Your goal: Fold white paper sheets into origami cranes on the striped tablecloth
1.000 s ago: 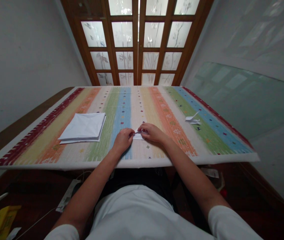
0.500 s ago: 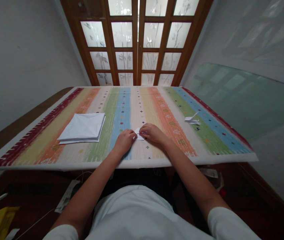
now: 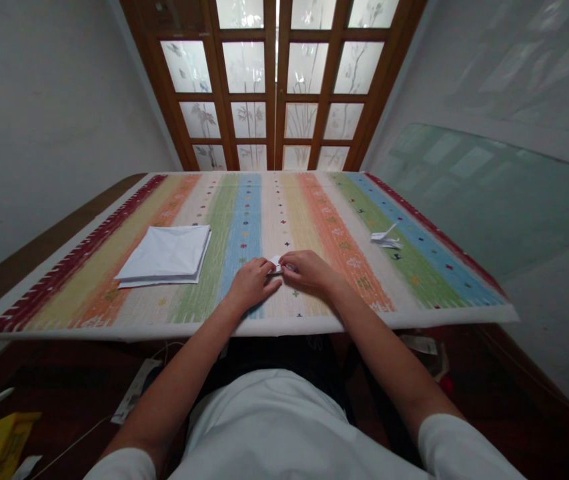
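Observation:
A small piece of folded white paper (image 3: 276, 261) lies on the striped tablecloth near the table's front edge, mostly covered by my fingers. From its left side, my left hand (image 3: 253, 283) holds it with the fingertips, the thumb stretched out below toward the right. My right hand (image 3: 305, 269) pinches the paper's right side with thumb and forefinger. The two hands almost meet over it. A stack of square white paper sheets (image 3: 164, 256) rests left of my hands. Off to the right lies a small folded paper figure (image 3: 386, 239) with a thin pointed part sticking up.
The striped tablecloth (image 3: 244, 200) covers the table and hangs over its front edge. Behind the table stand wooden doors with glass panes (image 3: 244, 67). A glass sheet (image 3: 489, 193) leans at the right wall. A yellow object (image 3: 1, 443) and cables are on the floor at left.
My left thumb has come away from the paper and now points right beneath it. My right fingers have shifted slightly, and less of the folded paper shows.

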A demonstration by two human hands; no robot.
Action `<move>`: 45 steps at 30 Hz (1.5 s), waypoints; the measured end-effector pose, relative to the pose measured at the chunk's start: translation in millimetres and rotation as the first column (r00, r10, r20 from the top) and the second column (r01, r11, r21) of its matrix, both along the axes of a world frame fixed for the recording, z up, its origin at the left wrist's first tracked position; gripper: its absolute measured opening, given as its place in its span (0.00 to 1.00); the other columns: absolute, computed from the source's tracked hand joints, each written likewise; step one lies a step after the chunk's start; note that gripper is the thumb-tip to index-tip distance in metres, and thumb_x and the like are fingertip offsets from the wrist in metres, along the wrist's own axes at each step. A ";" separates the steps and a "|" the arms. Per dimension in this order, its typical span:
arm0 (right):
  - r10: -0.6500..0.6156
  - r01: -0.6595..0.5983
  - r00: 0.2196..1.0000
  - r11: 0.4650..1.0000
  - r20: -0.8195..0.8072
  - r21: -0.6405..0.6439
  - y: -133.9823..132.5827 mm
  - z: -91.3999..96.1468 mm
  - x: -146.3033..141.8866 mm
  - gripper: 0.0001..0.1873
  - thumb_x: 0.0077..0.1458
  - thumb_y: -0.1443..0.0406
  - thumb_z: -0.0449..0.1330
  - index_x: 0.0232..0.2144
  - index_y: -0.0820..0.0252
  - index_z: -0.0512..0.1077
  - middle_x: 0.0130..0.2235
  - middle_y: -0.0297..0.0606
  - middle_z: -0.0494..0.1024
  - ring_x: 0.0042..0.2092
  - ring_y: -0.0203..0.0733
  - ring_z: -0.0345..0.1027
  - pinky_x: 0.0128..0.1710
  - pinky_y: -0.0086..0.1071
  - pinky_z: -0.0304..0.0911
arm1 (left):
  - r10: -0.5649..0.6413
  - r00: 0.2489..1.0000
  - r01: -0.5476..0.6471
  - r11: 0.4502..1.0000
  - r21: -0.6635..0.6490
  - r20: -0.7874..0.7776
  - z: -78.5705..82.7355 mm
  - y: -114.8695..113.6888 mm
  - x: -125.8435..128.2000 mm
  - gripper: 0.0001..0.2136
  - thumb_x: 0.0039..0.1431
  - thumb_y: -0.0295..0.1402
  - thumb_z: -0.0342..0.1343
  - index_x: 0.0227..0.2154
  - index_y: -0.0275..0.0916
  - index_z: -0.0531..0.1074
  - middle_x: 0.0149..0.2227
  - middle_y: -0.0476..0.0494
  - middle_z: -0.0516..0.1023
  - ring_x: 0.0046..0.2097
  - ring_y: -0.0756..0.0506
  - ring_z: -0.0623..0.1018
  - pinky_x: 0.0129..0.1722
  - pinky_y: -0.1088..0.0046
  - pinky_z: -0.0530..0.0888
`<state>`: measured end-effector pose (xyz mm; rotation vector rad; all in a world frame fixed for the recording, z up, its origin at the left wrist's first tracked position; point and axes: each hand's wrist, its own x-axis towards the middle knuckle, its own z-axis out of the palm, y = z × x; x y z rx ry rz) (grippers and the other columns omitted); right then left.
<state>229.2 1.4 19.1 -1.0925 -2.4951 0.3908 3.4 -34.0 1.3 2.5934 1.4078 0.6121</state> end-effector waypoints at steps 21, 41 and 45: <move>-0.058 0.058 0.997 0.998 -0.040 0.000 12.4 -9.8 5.7 0.13 0.74 0.62 0.57 0.43 0.59 0.81 0.40 0.46 0.86 0.40 0.47 0.76 0.42 0.34 0.61 | 0.055 0.996 -0.054 0.998 -0.010 0.075 -3.0 3.5 1.1 0.08 0.68 0.32 0.65 0.48 0.38 0.80 0.48 0.36 0.84 0.50 0.37 0.82 0.52 0.61 0.78; 0.014 0.020 0.961 0.993 -0.277 0.120 16.9 -15.0 5.3 0.12 0.66 0.68 0.63 0.50 0.55 0.78 0.55 0.47 0.80 0.57 0.52 0.71 0.59 0.44 0.66 | 0.280 0.863 -0.080 0.898 -0.433 0.420 3.9 13.1 -5.3 0.11 0.57 0.30 0.64 0.40 0.35 0.88 0.35 0.41 0.88 0.38 0.42 0.84 0.40 0.68 0.74; 0.072 -0.051 0.990 0.985 -0.126 0.163 19.7 -17.1 1.9 0.06 0.68 0.69 0.64 0.38 0.57 0.81 0.43 0.46 0.81 0.49 0.50 0.70 0.53 0.42 0.64 | 0.296 0.881 -0.118 0.893 -0.433 0.370 5.5 11.7 -3.0 0.10 0.59 0.29 0.64 0.41 0.35 0.87 0.36 0.41 0.88 0.39 0.41 0.85 0.41 0.68 0.75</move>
